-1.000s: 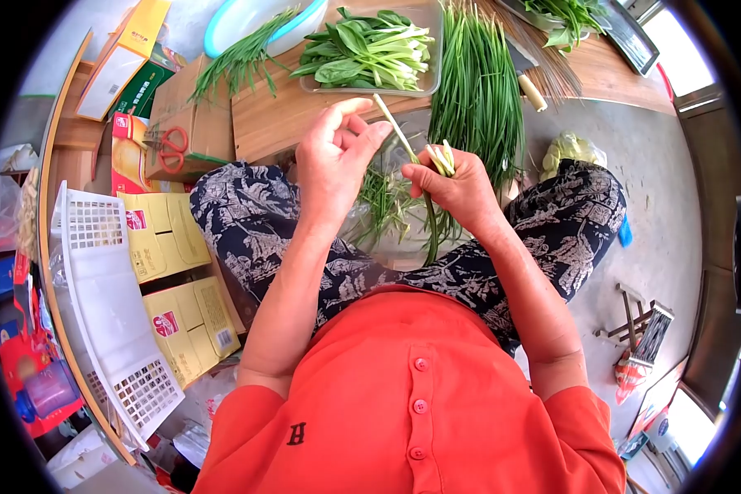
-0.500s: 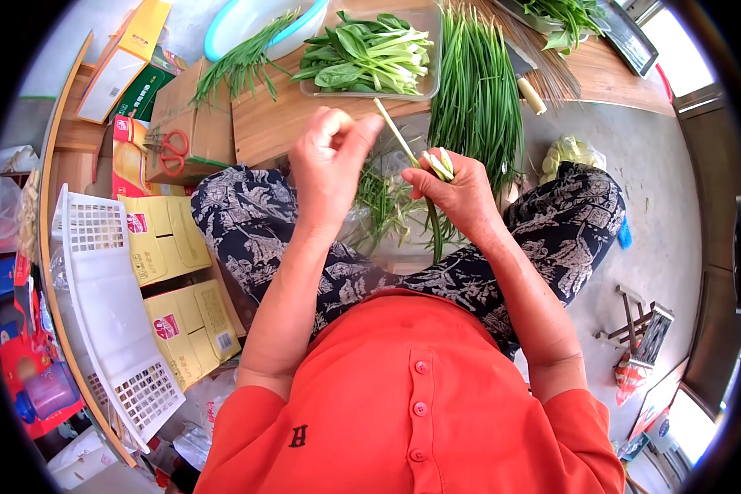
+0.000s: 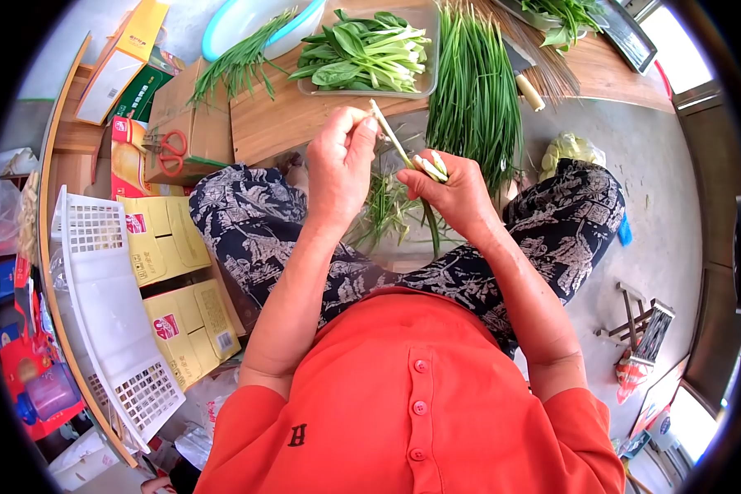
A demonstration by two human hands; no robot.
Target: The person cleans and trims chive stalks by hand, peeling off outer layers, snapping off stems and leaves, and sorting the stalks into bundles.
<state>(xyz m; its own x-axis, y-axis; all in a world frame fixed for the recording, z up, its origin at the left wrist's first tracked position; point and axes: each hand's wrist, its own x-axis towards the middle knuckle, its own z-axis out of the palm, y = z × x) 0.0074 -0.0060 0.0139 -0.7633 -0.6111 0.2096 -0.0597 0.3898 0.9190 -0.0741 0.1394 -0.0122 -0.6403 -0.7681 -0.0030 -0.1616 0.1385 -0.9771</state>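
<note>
Stalks (image 3: 433, 165) with pale ends were held in the right hand (image 3: 457, 193), on the near side of the clear tray (image 3: 430, 66), with the thumb and curled fingers pressed around them. One longer stalk (image 3: 392, 134) was slanted out of that grip toward the tray's near edge. The left hand (image 3: 339, 165) was raised just beside its pale tip, thumb and forefinger pressed together; whether anything was pinched between them could not be told. Leafy greens (image 3: 362, 53) were heaped inside the tray. A long bundle of thin green stems (image 3: 473, 99) was laid just to the tray's right, and a smaller bunch (image 3: 240, 67) was placed to its left, overlapping the rim of a blue-edged basin (image 3: 207, 39). Orange-handled scissors (image 3: 173, 154) were seen farther left of the tray, against a cardboard box (image 3: 210, 123). Loose green scraps (image 3: 383, 210) were scattered on the tray's near side, lower than the held stalks.
</note>
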